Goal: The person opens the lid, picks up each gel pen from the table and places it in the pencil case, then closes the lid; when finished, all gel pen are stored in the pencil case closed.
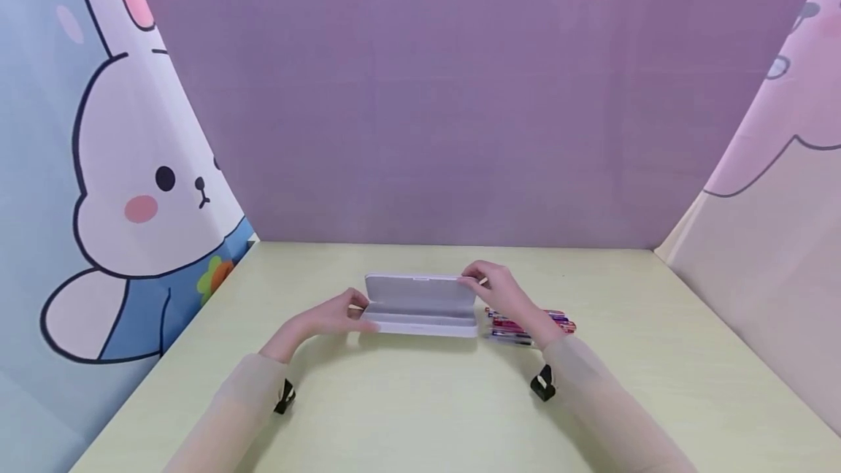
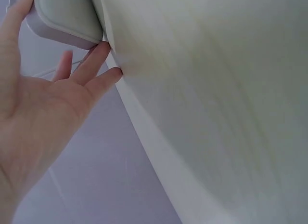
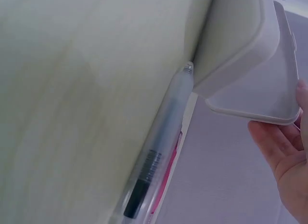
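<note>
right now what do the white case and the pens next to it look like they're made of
The white case, lid held up by the right hand and steadied by the left hand: likely matte moulded plastic, going by its rounded corners and even, glare-free surface. The pens: probably frosted translucent plastic, since the dark refill shows through the barrel.

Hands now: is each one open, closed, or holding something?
Left hand: open, straight fingers touching the left end of the pencil case.
Right hand: fingers pinching the raised lid's right corner.
</note>
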The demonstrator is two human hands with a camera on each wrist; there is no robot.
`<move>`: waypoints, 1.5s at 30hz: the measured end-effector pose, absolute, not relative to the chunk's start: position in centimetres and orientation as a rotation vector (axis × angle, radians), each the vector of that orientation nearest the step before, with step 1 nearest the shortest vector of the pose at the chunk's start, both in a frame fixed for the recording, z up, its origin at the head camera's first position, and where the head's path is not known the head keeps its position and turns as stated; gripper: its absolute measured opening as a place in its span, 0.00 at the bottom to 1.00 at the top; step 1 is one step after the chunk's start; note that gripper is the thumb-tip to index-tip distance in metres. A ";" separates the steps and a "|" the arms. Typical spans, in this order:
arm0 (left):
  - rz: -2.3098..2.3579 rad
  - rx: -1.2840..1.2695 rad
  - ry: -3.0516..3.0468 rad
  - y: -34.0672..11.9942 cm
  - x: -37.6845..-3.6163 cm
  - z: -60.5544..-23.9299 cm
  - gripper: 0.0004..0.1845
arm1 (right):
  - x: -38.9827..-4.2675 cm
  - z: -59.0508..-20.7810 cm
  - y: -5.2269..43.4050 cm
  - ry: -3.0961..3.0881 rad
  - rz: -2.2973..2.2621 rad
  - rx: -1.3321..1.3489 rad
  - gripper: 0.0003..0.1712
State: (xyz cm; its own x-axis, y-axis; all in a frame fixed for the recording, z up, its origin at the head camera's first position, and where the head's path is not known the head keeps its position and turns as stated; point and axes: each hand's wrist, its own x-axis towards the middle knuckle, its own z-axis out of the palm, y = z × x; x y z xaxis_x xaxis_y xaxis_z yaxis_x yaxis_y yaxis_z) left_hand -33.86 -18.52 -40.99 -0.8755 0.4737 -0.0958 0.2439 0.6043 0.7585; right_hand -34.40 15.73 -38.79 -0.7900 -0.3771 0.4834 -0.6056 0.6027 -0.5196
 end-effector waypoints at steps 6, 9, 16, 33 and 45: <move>1.099 0.624 2.554 -18.5 -33.7 -41.1 0.32 | -34.8 -39.1 16.2 -2.489 1.048 0.763 0.09; 1.082 0.615 2.569 -18.5 -33.7 -41.2 0.31 | -34.9 -39.3 16.4 -2.494 1.109 0.734 0.09; 1.071 0.604 2.562 -18.6 -33.7 -41.1 0.28 | -35.4 -39.3 16.8 -2.478 1.328 0.654 0.10; 1.136 0.683 2.440 -18.8 -33.6 -41.2 0.30 | -36.7 -39.1 16.6 -2.456 1.273 0.478 0.10; 0.968 0.792 2.618 -18.4 -33.3 -41.0 0.34 | -37.1 -38.9 16.3 -2.470 1.264 0.439 0.06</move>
